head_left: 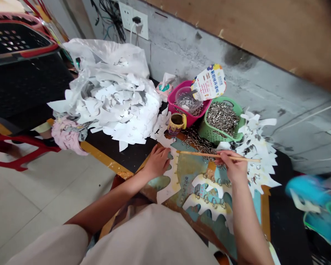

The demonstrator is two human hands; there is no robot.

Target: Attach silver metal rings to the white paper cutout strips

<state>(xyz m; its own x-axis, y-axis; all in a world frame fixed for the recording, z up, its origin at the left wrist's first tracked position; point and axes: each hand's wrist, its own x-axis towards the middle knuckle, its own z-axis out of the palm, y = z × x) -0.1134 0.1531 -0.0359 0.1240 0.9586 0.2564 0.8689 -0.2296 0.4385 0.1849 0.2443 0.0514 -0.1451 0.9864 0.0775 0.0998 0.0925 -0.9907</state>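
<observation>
My right hand (233, 165) grips a thin wooden stick (197, 153) between thumb and fingers. Its darker left tip reaches the edge of a white, jagged cut-out piece (169, 187) with small yellowish marks along that edge. On the same piece rest the fingers of my left hand (157, 162), spread and holding nothing. To the right lie more white cut-outs (206, 202), smeared yellow and set with metal rings. Beyond my hands stands a small yellow-rimmed tin (175, 127) with dark contents. Loose metal rings (200, 143) are heaped behind the stick.
A large pile of white cut-outs (121, 106) spills from a plastic bag at the left. A pink basket (172, 96) and a green basket (206, 131) hold metal parts. More ringed cut-outs (260, 147) are stacked at the right. A grey wall (176, 48) backs the table.
</observation>
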